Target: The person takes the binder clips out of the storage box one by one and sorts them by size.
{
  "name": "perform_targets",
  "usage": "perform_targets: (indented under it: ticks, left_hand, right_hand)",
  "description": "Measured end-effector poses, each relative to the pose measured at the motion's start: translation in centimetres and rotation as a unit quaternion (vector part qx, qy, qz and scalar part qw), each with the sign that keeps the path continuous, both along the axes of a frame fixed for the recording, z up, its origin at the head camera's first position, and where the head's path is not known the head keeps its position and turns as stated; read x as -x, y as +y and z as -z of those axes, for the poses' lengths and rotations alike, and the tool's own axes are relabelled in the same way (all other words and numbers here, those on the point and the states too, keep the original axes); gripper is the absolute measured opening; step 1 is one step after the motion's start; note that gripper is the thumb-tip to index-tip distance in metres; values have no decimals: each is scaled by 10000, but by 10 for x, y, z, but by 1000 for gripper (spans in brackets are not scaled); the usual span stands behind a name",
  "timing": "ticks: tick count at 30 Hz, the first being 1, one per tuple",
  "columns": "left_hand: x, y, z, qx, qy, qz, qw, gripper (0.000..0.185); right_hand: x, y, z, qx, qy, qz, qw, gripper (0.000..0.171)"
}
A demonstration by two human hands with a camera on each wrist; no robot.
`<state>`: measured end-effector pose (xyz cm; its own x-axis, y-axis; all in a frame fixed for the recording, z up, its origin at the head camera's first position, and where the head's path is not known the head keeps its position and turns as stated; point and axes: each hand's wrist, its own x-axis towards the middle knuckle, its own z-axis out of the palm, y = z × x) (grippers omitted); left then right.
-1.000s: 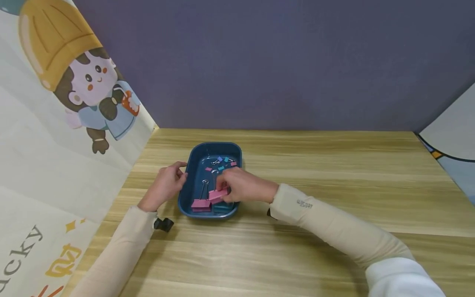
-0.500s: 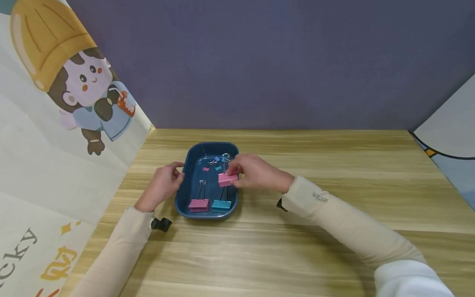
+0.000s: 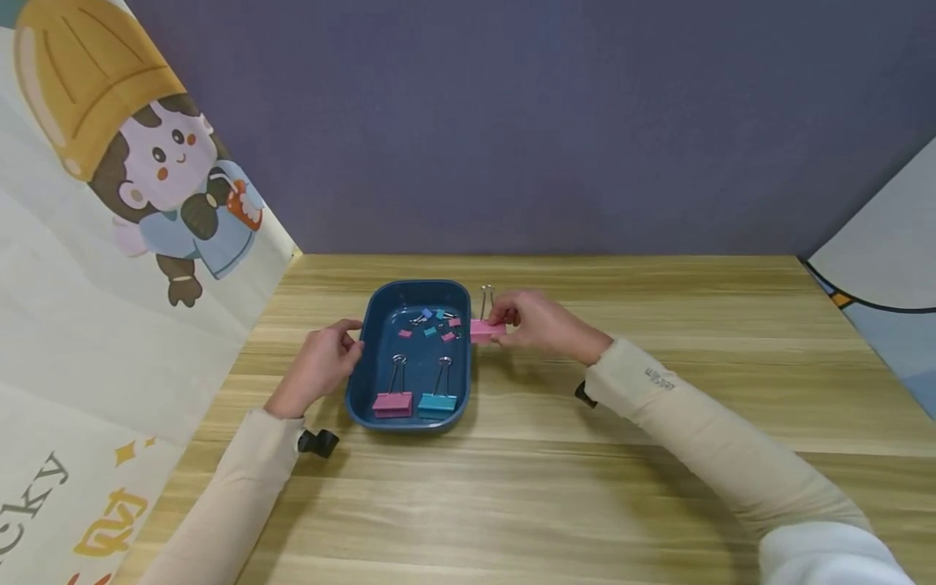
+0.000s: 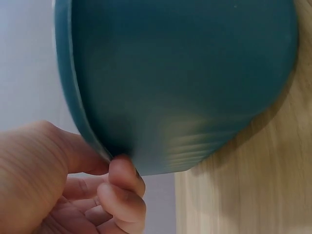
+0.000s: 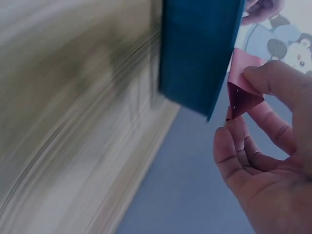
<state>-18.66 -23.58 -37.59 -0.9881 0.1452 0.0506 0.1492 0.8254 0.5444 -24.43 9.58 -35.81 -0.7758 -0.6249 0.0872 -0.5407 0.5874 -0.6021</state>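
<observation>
A dark blue tray (image 3: 366,357) sits on the wooden table. Inside it lie a large pink binder clip (image 3: 392,401), a large teal binder clip (image 3: 437,400) and several small coloured clips (image 3: 431,323) at the far end. My left hand (image 3: 322,363) grips the tray's left rim (image 4: 92,131) with thumb and fingers. My right hand (image 3: 534,323) pinches another large pink binder clip (image 3: 484,329) just right of the tray's far right rim, its wire handles standing up. In the right wrist view the pink clip (image 5: 241,92) sits between thumb and fingers beside the tray wall (image 5: 200,53).
A cartoon-printed panel (image 3: 132,203) stands along the left side and a purple wall (image 3: 512,122) behind. A patterned panel (image 3: 877,276) closes the right. Bare wooden tabletop (image 3: 658,325) stretches to the right of the tray and toward me.
My right hand lifted the pink clip from the tray's near end, carried it up and rightward, and now holds it outside the tray's right rim. The left hand stayed on the rim.
</observation>
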Motion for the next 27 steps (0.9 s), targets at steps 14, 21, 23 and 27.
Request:
perform_targets:
  ticks: [14,21,23,27]
  left_hand:
    - [3,5,2,-117,-26,48,9999,36]
    - [5,9,2,-120,28,59,9999,36]
    - [5,10,2,-111,22,35,9999,36]
    - [5,12,1,-106,-13,14,9999,36]
  right_hand:
    - [19,32,19,65,202,125,9997,11]
    - [28,37,31,-10,121,-1,9999,10]
    - [31,38,34,-64,73,15,10000,10]
    - [35,39,39,-234,19,72,9997,9]
